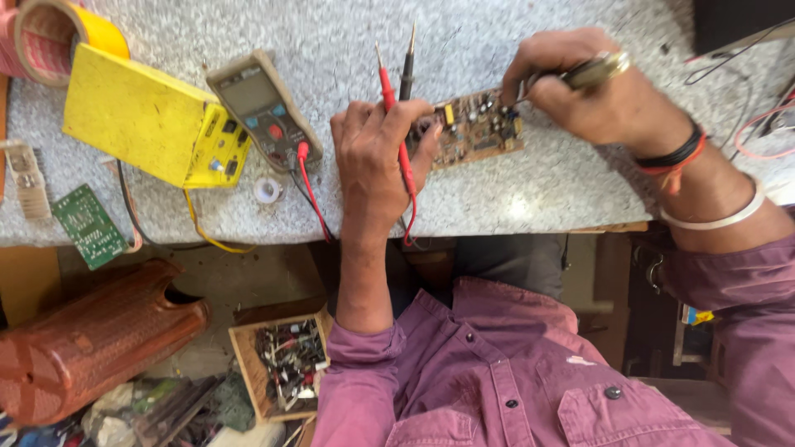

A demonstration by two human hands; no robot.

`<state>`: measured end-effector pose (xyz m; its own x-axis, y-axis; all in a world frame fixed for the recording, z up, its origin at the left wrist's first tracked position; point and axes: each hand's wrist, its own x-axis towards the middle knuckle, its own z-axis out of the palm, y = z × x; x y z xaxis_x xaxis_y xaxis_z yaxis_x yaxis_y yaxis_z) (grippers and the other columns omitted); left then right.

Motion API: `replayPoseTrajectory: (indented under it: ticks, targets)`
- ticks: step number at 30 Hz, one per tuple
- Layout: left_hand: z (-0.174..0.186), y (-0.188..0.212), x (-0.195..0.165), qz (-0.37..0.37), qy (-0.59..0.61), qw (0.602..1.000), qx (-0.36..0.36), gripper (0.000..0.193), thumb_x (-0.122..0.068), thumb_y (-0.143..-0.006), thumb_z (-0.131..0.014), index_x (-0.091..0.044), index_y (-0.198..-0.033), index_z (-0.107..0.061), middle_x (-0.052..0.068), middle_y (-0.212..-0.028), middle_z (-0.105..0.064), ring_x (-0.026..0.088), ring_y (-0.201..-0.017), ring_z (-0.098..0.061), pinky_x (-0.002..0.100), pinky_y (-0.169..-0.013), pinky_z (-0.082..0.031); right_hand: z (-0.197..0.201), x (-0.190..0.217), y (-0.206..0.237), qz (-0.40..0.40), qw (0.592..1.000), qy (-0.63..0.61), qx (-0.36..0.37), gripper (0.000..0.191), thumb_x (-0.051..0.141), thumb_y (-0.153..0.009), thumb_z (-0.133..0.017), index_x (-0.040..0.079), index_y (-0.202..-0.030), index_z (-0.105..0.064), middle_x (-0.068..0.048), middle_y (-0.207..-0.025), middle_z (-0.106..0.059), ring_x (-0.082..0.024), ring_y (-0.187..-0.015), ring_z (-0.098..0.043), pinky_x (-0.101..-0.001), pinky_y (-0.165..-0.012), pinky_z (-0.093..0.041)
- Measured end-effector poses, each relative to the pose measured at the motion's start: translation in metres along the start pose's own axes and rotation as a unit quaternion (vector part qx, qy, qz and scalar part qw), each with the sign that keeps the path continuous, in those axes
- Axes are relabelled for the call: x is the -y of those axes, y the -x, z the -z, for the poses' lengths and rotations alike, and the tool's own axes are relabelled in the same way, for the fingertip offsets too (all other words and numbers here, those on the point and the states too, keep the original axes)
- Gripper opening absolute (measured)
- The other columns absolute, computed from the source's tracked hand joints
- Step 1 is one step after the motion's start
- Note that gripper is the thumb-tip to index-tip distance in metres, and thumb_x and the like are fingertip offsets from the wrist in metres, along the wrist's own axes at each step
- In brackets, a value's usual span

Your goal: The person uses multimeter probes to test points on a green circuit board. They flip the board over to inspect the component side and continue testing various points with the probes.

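While left hand (377, 157) is pinning brown circuit board (474, 128) at bench (530, 190) centre, fingers closed round red probe (396, 116) and black probe (407, 70), tips pointing to 12 o'clock. Right hand (592, 87), at 2 o'clock, gripping slim metal tool (571, 76), tip working among board components. Step in hand looks like component-level probing or prying. Next move calls for steady board, fine tip placement. Multimeter (263, 108) lying at 10 o'clock, yellow box (149, 120) beyond it.
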<state>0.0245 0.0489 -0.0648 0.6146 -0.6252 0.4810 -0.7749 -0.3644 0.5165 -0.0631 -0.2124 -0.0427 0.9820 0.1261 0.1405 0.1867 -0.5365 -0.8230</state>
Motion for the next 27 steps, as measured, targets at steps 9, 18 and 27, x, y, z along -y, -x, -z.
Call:
replayPoseTrajectory:
  ticks: [9, 18, 27]
  targets:
    - [0.002, -0.008, -0.013, -0.007, -0.011, 1.0, 0.01, 0.027, -0.015, -0.089, -0.081, -0.015, -0.111, -0.067, 0.002, -0.097, -0.07, 0.026, -0.096, -0.06, 0.043, -0.091, -0.042, 0.004, 0.014, -0.001, 0.066, 0.997, 0.038, -0.014, 0.017, 0.004, -0.08, -0.052, 0.001, -0.088, -0.066, -0.011, -0.083, -0.067, -0.028, -0.079, -0.064, -0.0418, -0.079, -0.054]
    - [-0.001, -0.006, -0.02, 0.0, -0.002, 1.0, -0.002, 0.025, -0.017, -0.09, -0.081, -0.014, -0.112, -0.069, 0.002, -0.094, -0.07, 0.025, -0.091, -0.06, 0.041, -0.09, -0.041, 0.005, 0.014, 0.004, -0.003, 0.997, 0.002, -0.076, 0.014, 0.004, -0.078, -0.056, 0.001, -0.084, -0.068, -0.007, -0.076, -0.069, -0.017, -0.065, -0.066, -0.0352, -0.06, -0.054]
    - [0.0, -0.007, -0.024, -0.004, -0.02, 1.0, 0.005, 0.026, -0.018, -0.089, -0.082, -0.013, -0.111, -0.069, 0.005, -0.091, -0.068, 0.026, -0.09, -0.059, 0.042, -0.086, -0.041, 0.012, 0.012, 0.015, -0.03, 0.988, 0.011, -0.152, 0.012, 0.004, -0.08, -0.06, 0.002, -0.086, -0.069, -0.007, -0.072, -0.066, -0.016, -0.062, -0.061, -0.0336, -0.058, -0.049]
